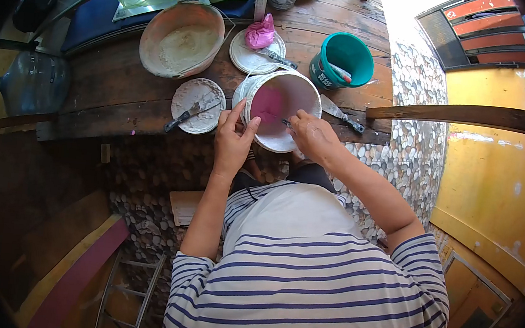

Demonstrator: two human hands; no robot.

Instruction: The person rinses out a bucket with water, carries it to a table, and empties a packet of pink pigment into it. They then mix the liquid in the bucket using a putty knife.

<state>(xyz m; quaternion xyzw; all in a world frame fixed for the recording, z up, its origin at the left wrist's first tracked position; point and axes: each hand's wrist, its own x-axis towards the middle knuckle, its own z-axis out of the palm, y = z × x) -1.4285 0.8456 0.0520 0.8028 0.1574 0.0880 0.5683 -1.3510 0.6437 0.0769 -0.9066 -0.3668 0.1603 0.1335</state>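
Observation:
A white bucket is tipped so that its mouth faces me, with pink material inside. My left hand grips its left rim, fingers outside and thumb at the edge. With closed fingers, my right hand holds a dark-handled tool at the bucket's mouth; its working end cannot be made out. Left of the bucket, a putty knife lies across a round lid smeared with whitish paste. Another putty knife rests on the wooden table to the right.
On the wooden table stand a wide tub of pale paste and a teal bucket. A white lid carries a pink bag and a scraper. A wooden rail juts in at right; a large bottle is left.

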